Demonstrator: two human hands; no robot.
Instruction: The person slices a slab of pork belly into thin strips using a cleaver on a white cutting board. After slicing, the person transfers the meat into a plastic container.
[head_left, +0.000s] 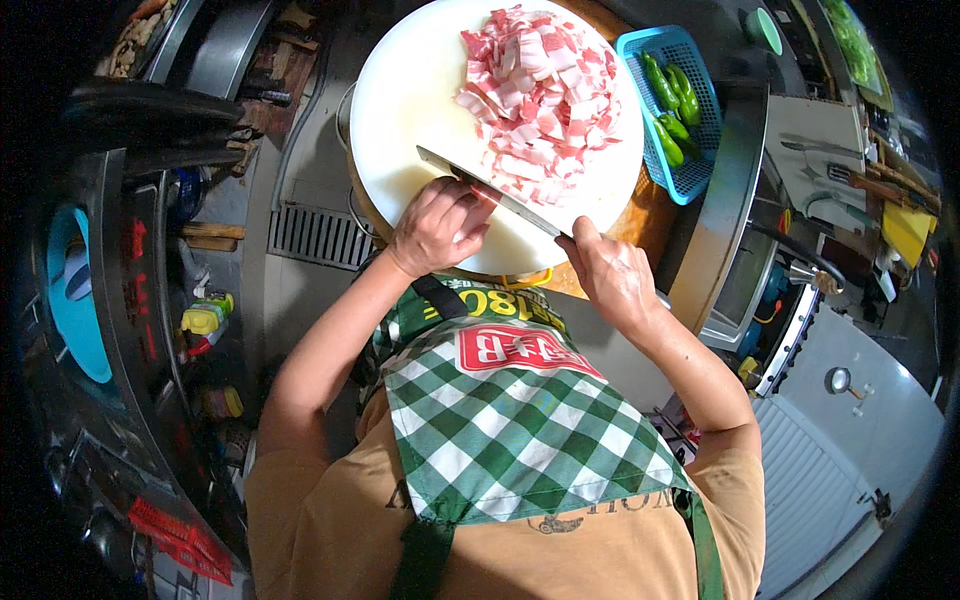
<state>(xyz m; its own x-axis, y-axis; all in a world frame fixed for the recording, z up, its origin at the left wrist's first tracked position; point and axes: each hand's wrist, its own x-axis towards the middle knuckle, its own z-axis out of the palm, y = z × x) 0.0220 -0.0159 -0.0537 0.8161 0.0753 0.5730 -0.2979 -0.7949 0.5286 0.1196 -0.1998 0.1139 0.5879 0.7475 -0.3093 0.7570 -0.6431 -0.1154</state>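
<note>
My right hand (616, 276) grips the handle of a kitchen knife (517, 202), its blade slanting up and left across the round white cutting board (409, 82). Beside the near face of the blade is my left hand (441, 229), its fingers curled. A small pink patch shows between those fingers and the blade; whether it is meat or a reflection is unclear, and the fingertips are partly hidden. On the far side of the knife lies a heap of diced pink-and-white raw meat (547, 97), spread over the right part of the board.
A blue plastic basket (679, 180) with several green peppers (684, 94) stands right of the board. A floor drain grate (319, 234) lies to the left. Knives (821, 148) rest on a pale surface at the right. A blue basin (79, 300) sits far left.
</note>
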